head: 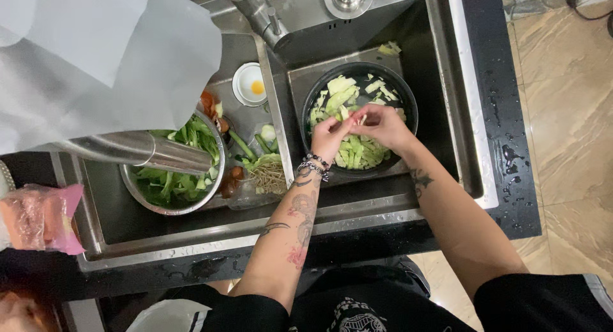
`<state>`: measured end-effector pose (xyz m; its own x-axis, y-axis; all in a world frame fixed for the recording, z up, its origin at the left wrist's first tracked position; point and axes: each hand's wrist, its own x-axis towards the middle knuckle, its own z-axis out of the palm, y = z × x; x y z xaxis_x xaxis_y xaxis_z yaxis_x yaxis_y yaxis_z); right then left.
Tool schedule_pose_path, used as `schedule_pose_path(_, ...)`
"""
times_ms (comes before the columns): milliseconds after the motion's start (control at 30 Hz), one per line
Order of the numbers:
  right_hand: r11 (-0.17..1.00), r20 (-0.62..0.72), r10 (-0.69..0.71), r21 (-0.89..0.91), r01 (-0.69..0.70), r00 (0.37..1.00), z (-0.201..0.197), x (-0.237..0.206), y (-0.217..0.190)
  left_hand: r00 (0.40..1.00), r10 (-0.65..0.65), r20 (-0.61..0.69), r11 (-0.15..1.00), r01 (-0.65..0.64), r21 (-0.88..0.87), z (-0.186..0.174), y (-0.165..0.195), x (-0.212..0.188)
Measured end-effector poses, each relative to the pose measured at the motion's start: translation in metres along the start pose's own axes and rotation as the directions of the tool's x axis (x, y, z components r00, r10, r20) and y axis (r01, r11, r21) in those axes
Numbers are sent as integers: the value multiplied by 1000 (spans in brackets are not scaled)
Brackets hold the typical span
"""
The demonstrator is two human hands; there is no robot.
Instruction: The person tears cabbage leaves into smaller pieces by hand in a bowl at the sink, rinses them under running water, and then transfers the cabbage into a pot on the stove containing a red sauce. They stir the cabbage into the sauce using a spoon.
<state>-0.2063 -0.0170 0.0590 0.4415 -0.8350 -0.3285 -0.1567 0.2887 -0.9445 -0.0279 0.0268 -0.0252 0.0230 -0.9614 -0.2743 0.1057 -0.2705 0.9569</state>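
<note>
Cabbage piece, pale and small point(361, 119): pinched between the fingertips of both hands directly above the round dark bowl point(408, 101) that sits in the right basin of the stainless steel sink point(440, 57). The left hand point(329, 136) has its grip closed narrowly on one end of the piece; the right hand point(383, 124) closes on the other end, fingertips meeting over the bowl's centre. How much of the piece lies inside each grip cannot be told, since the fingers cover it.

Handling judgement: the piece is light, thin and crisp, likely wet and therefore slippery. It should snap or tear under slight force rather than bend far. A fingertip pinch near the edges suits it; a firmer squeeze would bruise the leaf.

Below the hands, the bowl holds a loose heap of cut pale green cabbage pieces point(354, 153). A few more scraps point(389, 48) lie on the basin floor behind the bowl.

Left of the dividing wall, a round steel bowl of dark leafy greens point(172, 182) stands in the left basin, with vegetable trimmings and stalks point(258, 159) just beside it and a small white dish with a yellow spot point(250, 84) behind. A steel tap point(258, 13) rises at the sink's rear. A pink plastic bag point(41, 217) rests on the dark surface point(511, 179) at far left.
</note>
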Motion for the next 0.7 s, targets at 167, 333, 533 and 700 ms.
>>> schedule_pose_path(167,943,118,192,254,-216,974,-12,1,12,995,-21,100,988,35,-150,0,2,-2)
schedule_pose_path(333,988,-38,127,91,-123,991,-9,7,30,999,-8,40,998,10,-54,4,0,-3)
schedule_pose_path(533,989,-342,103,-67,-133,934,-3,7,17,997,-56,-60,998,56,-6,11,7,-7)
schedule_pose_path(700,703,-181,-352,-699,131,918,-2,-23,-25,983,165,-82,765,-75,640,27,50,-28)
